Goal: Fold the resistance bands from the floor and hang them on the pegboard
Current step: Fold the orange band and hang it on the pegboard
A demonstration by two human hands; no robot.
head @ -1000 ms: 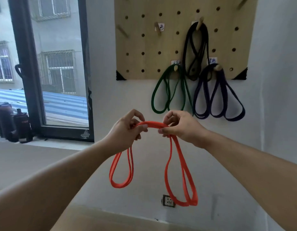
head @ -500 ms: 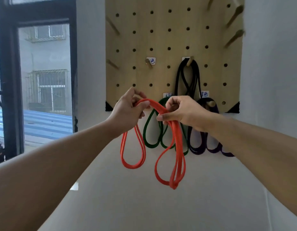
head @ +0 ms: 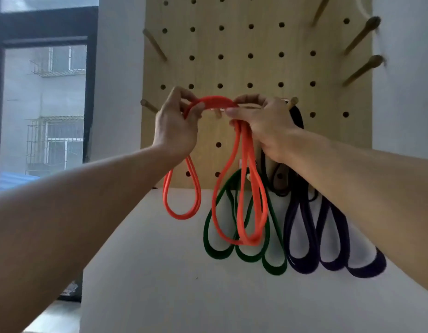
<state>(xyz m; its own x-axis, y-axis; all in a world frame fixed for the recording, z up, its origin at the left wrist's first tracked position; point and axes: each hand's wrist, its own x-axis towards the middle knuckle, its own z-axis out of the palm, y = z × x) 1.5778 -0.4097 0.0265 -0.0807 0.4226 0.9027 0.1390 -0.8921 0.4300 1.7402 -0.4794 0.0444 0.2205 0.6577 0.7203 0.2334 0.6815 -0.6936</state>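
- No text, brand, number or sign can be read anywhere in the view
- A small white tag on the pegboard peeps out behind the orange band near the green band; too little of it shows to tell any writing

four rubber resistance bands: one orange band, one dark green, one purple, one black; one wooden pegboard.
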